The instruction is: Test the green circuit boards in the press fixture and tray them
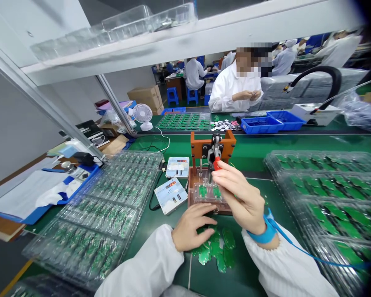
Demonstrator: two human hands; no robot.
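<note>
Up front, the right hand [239, 194] was raised with its fingertips pinched on the red knob [217, 164] of the lever [215, 150] on an orange press [212, 149]. Under the lever sat a clear block [207, 193] holding small green boards. The left hand [191, 227] lay flat, fingers loosely spread, on a loose pile of green boards [218, 249] just in front of the press, gripping nothing. A blue wrist strap [262, 233] with a cord ran off the right wrist. Just left of the press stood two small counters [173, 185], wired by a black cable. Clear trays of boards [102, 214] crowded the left side, and more stacked trays [324, 185] hemmed in the right. Beyond the press lay a tray of green boards [185, 121], a small white fan [143, 115] and two blue bins [270, 122]. A person in a white coat [231, 88] sat across the green bench [256, 150], both hands together at chest height.
</note>
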